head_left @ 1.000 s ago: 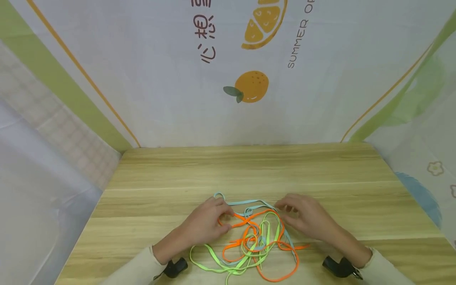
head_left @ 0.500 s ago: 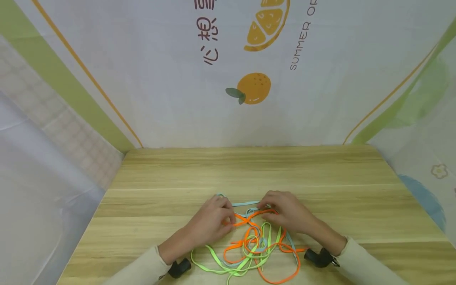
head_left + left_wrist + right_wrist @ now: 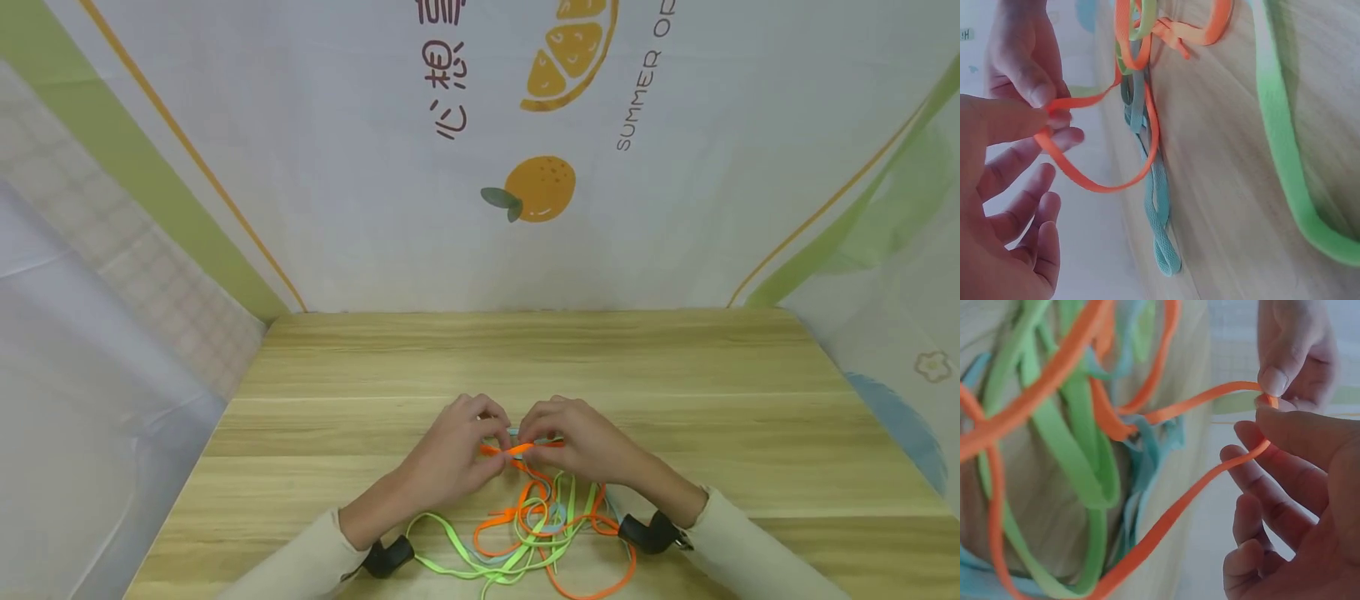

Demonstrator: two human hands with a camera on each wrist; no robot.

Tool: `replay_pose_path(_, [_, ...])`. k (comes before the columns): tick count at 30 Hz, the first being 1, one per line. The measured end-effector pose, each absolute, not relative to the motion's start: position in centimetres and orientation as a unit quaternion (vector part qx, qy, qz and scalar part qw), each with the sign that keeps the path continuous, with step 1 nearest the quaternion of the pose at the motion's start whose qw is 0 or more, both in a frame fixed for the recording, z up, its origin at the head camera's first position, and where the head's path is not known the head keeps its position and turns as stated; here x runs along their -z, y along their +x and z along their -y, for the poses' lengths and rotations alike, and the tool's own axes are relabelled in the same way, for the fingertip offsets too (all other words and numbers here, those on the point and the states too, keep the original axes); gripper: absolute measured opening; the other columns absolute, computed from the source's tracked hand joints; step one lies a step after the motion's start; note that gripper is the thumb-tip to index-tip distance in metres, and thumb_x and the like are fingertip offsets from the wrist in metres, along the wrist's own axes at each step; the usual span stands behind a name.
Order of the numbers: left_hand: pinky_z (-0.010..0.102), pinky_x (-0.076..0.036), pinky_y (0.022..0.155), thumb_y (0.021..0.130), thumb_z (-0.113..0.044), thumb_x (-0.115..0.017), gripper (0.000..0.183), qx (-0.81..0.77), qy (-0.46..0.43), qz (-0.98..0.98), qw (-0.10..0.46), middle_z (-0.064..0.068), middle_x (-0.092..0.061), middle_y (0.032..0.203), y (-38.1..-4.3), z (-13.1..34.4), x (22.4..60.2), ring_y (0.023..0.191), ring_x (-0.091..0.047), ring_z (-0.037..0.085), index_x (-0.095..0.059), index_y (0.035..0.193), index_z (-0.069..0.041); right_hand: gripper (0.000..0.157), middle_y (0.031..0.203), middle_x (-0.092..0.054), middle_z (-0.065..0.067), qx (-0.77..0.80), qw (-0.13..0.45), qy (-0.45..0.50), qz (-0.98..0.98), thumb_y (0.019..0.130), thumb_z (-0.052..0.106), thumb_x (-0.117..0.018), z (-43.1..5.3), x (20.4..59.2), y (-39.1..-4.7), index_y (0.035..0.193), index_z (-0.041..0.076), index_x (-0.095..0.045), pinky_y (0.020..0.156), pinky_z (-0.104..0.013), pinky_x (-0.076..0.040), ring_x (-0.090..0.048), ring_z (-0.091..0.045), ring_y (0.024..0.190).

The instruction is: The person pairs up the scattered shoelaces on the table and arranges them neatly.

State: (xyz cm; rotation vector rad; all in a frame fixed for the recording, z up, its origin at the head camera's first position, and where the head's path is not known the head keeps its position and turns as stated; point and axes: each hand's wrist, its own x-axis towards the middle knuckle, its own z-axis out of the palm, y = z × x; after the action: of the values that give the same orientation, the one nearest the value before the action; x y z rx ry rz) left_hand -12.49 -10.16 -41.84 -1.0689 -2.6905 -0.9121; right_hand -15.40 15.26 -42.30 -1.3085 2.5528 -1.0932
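A wood-grained surface [image 3: 525, 358] meets a white cloth backdrop [image 3: 360, 208] at its far edge. The cloth bears a printed orange [image 3: 542, 189] with green leaves, an orange slice [image 3: 573, 48] above it, brown Chinese characters [image 3: 446, 65] and sideways "SUMMER" lettering [image 3: 637, 98]. A green band [image 3: 137, 158] slants down at left; a flower outline [image 3: 933, 367] and a blue patch [image 3: 900, 429] show at right.

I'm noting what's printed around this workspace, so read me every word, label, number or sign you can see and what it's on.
"SUMMER O", next letter cut off: on the white printed cloth behind the table.
"心想", next character cut off: on the same cloth.
Small print at the left wrist view's upper left edge: too small and blurred to read surely.
Shoelaces: no readable text.
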Motion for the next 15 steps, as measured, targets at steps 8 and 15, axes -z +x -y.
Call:
replay_pose_path(8, [0.043, -0.052, 0.092, 0.094, -0.009, -0.083, 0.018, 0.393, -0.315, 0.862, 0.052, -0.003, -0.071, 0.114, -12.6, 10.3, 41.1, 0.107, -0.06, 0.018, -0.07, 0.088, -0.02, 0.008, 0.102, -0.077, 0.012, 0.417, 0.033, -0.413, -0.809, 0.099, 0.01, -0.083, -16.1, 40.8, -15.9, 0.096, 0.018, -0.084, 0.067, -0.032, -0.049, -0.062, -0.009, 0.086])
replay_pose_path(15, [0.055, -0.054, 0.099, 0.099, -0.008, -0.075, 0.016, 0.47, -0.288, 0.834, 0.018, -0.001, -0.074, 0.113, -13.0, 10.4, 40.2, 0.111, -0.065, 0.018, -0.071, 0.09, -0.021, 0.012, 0.098, -0.074, 0.016, 0.426, 0.05, -0.387, -0.816, 0.103, 0.015, -0.08, -17.2, 39.4, -16.1, 0.094, 0.022, -0.082, 0.063, -0.03, -0.045, -0.058, -0.011, 0.076])
